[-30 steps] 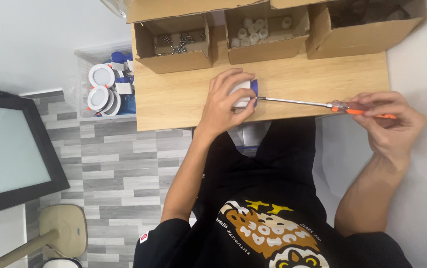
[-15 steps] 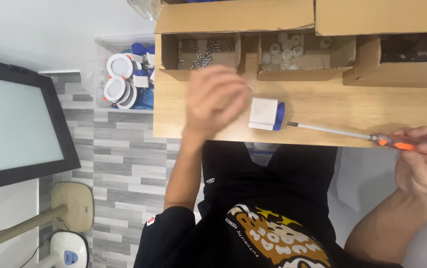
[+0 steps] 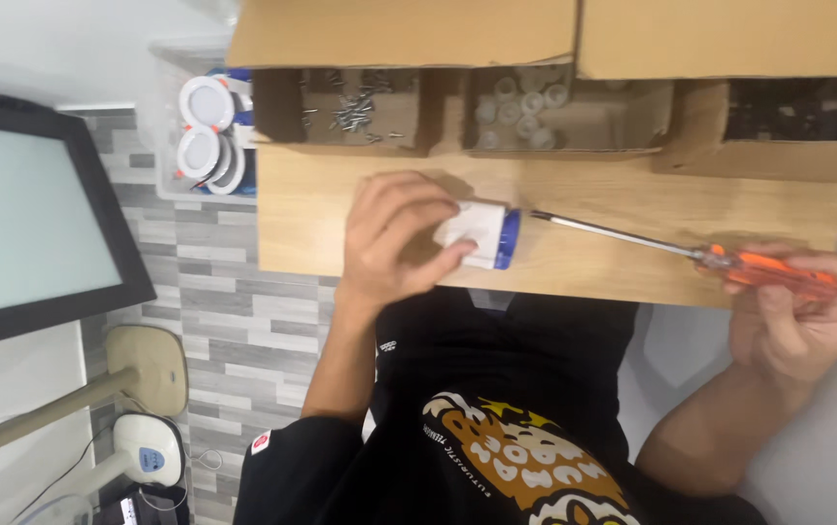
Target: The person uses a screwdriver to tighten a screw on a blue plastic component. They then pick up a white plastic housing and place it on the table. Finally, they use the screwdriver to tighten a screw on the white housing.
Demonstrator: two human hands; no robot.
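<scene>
My left hand (image 3: 394,238) grips a small white block with a blue end (image 3: 481,233) and holds it down on the wooden table (image 3: 584,262). My right hand (image 3: 798,316) is closed around the orange handle of a long screwdriver (image 3: 671,251). The metal shaft runs left across the table and its tip meets the blue end of the block.
Three open cardboard boxes stand along the table's far edge: one with loose screws (image 3: 350,112), one with white plastic caps (image 3: 525,112), one with dark parts (image 3: 798,107). A clear bin of round white fittings (image 3: 206,136) sits left of the table. A dark monitor (image 3: 29,214) stands at far left.
My left hand had lifted off the white block half a second ago and is now back down gripping it. The screwdriver tip has come up against the block's blue end.
</scene>
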